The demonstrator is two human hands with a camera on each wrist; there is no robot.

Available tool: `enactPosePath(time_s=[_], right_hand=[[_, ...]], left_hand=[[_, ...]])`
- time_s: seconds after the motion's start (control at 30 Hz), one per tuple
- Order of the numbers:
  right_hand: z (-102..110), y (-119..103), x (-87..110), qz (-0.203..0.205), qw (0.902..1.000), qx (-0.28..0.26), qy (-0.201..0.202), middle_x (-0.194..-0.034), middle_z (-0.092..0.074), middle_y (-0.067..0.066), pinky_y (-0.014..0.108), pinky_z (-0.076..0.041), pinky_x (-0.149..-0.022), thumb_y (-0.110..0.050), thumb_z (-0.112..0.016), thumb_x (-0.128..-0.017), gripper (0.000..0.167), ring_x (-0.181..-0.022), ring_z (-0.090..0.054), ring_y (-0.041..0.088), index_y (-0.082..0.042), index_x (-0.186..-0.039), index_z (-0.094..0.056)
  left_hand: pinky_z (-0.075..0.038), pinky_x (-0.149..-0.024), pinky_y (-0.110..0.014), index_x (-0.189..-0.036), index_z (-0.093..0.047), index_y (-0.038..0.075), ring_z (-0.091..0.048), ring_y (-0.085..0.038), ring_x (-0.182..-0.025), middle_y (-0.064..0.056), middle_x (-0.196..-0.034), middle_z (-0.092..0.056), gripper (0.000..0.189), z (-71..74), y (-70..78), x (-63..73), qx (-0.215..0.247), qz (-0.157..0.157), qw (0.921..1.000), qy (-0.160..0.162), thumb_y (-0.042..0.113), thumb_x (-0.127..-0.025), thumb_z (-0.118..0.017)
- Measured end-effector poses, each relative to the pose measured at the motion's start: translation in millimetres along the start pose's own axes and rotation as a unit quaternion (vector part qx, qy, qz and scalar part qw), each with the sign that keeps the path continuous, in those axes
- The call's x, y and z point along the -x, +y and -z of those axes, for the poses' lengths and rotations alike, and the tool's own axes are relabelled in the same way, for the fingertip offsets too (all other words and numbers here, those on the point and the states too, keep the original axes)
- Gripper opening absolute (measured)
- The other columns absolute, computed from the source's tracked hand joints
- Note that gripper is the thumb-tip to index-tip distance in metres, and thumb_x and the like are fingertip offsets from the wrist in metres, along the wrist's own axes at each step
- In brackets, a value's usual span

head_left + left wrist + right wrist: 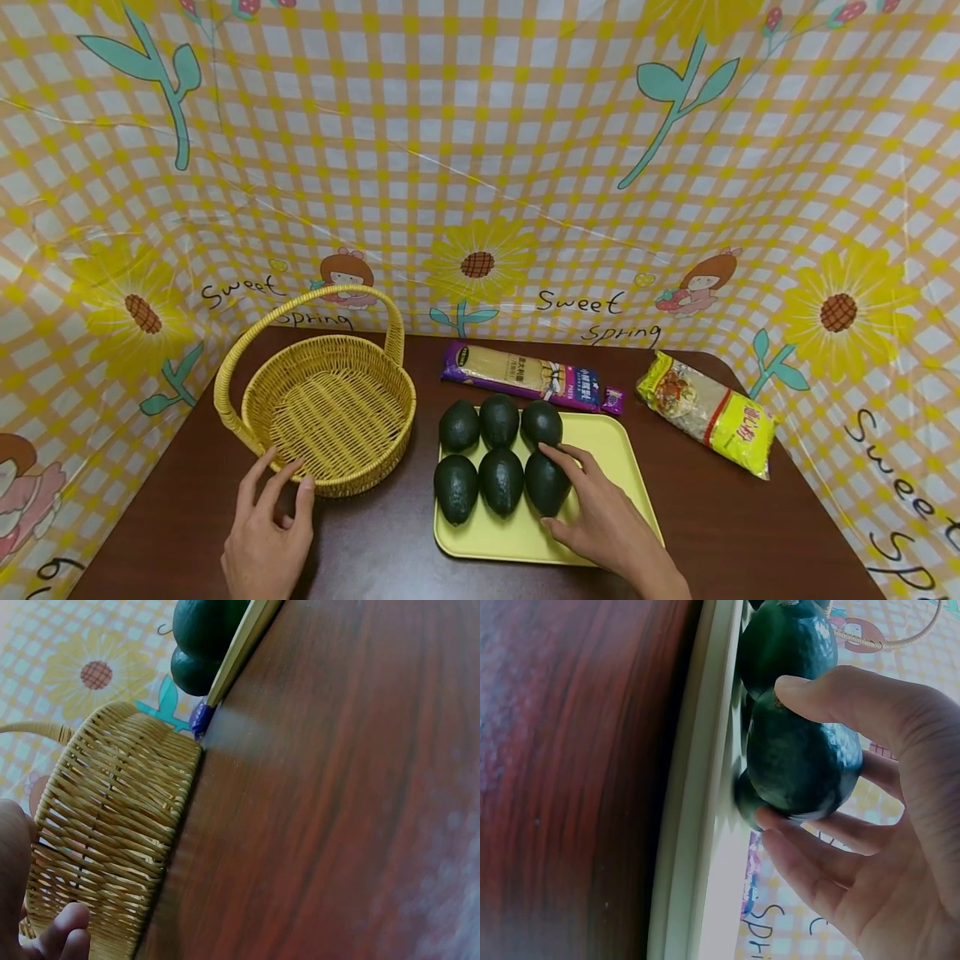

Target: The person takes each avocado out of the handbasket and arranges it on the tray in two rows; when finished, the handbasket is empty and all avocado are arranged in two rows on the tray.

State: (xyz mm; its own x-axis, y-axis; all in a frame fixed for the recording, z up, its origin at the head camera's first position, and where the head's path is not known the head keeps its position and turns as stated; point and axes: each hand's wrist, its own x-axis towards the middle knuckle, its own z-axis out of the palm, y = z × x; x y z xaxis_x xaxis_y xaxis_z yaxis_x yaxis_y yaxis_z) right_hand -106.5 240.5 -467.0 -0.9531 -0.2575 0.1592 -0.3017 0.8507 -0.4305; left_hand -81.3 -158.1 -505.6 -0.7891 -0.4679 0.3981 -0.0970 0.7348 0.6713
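Several dark green avocados (500,483) lie in two rows on a pale yellow tray (600,433). My right hand (600,517) holds the front-row avocado at the right end (802,761), thumb at its near end and fingers curled round the far side. That avocado still sits on the tray among the others. On the left stands a yellow woven basket (330,408) with a tall handle, and nothing lies in it. My left hand (270,525) is at the basket's near rim with fingers loosely bent, holding nothing; whether the fingertips touch the rim I cannot tell.
Behind the tray lies a purple pasta packet (517,375) with a small purple sachet (613,401) at its right end. A yellow-and-clear noodle packet (708,412) lies at the right. Checked cloth (480,167) hangs round the back and sides of the brown table (375,550).
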Motion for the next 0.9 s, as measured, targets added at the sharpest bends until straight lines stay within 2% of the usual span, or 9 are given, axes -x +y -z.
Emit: enactPosePath(time_s=[0.07,0.17,0.37,0.63,0.9], right_hand=[[0.0,0.6,0.3,0.003,1.0000,0.003,-0.004,-0.152,-0.055,0.016,0.034,-0.051,-0.065,-0.018,-0.097,-0.076,0.093,-0.085,-0.069,0.018,-0.019,-0.158,-0.054],[-0.7,1.5,0.8,0.013,0.9999,0.010,-0.005,-0.152,-0.056,0.017,0.039,-0.056,-0.071,-0.018,-0.097,-0.075,0.092,-0.102,-0.073,0.026,-0.018,-0.156,-0.055],[-1.7,3.6,3.6,0.035,0.9992,0.019,-0.002,-0.154,-0.056,0.016,0.043,-0.059,-0.075,-0.017,-0.097,-0.073,0.091,-0.119,-0.070,0.032,-0.017,-0.155,-0.057],[-3.0,5.1,5.3,0.042,0.9989,0.021,-0.003,-0.158,-0.053,0.017,0.046,-0.059,-0.076,-0.017,-0.097,-0.074,0.092,-0.122,-0.070,0.034,-0.016,-0.157,-0.056],[-2.1,6.6,7.1,0.044,0.9989,0.017,-0.005,-0.160,-0.051,0.016,0.042,-0.058,-0.072,-0.020,-0.098,-0.076,0.096,-0.115,-0.072,0.030,-0.018,-0.160,-0.052]], left_hand=[[-0.035,-0.048,-0.030,-0.130,-0.080,0.022,-0.049,-0.002,-0.054,-0.002,-0.157,-0.057,0.030,0.3,-0.3,0.2,0.001,-0.002,1.0000,0.003,0.036,-0.104,-0.074],[-0.035,-0.048,-0.030,-0.130,-0.080,0.022,-0.049,-0.001,-0.054,-0.002,-0.157,-0.057,0.030,0.5,-0.7,0.5,0.002,-0.003,1.0000,0.006,0.035,-0.104,-0.075],[-0.035,-0.047,-0.029,-0.130,-0.080,0.022,-0.049,0.000,-0.055,-0.001,-0.157,-0.057,0.030,-0.7,-1.4,0.0,0.007,-0.006,0.9999,0.005,0.036,-0.104,-0.074],[-0.036,-0.047,-0.029,-0.131,-0.080,0.021,-0.051,0.001,-0.056,-0.002,-0.157,-0.057,0.030,-1.1,-1.1,-0.3,0.012,-0.009,0.9999,0.004,0.035,-0.104,-0.074],[-0.036,-0.048,-0.029,-0.131,-0.079,0.020,-0.051,0.001,-0.055,-0.003,-0.156,-0.058,0.030,-1.0,-0.7,0.0,0.013,-0.012,0.9998,0.010,0.033,-0.104,-0.075]])
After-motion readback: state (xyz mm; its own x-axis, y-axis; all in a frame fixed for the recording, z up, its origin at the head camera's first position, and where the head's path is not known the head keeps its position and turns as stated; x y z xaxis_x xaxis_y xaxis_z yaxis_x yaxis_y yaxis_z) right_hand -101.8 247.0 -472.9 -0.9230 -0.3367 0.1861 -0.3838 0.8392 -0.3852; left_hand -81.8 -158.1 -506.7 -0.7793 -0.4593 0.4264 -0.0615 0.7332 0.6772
